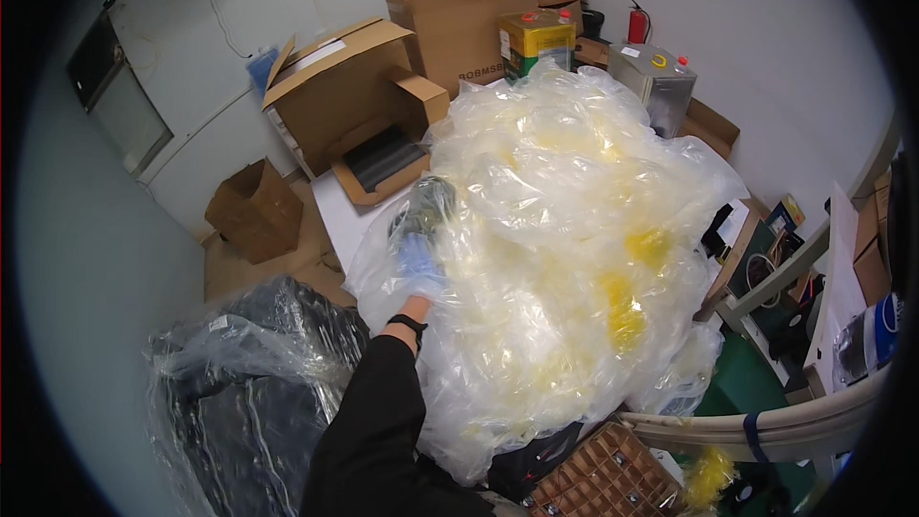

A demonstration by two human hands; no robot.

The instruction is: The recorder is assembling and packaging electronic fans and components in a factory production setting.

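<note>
In the head view, the heap of clear plastic film (555, 201) fills the middle, patched with yellow in places; it is what the work is on and the landmark here. The left hand (418, 260), in a blue glove with a dark band (410, 324) at the wrist, reaches into the heap's left edge. Film and blur cover its fingers, so I cannot tell whether they are apart, together or clamped. A grey-green patch (426, 203) shows just beyond the glove; what it is stays unclear. The right hand is out of sight.

The step in hand looks like handling the film at that edge. The next move, I judge, calls for a sure hold on slippery, loose layers.

The heap seems to rest on a white surface (356, 230), bare at its left. Left of the heap stand an open carton (335, 86), a brown paper bag (254, 211) and, nearer, a black film-wrapped bundle (268, 354). Behind it are a yellow-green tin (541, 38), a silver tin (661, 91) and a red extinguisher (638, 27) against a pale wall (766, 67). A brown lattice (613, 479) lies in front.
</note>
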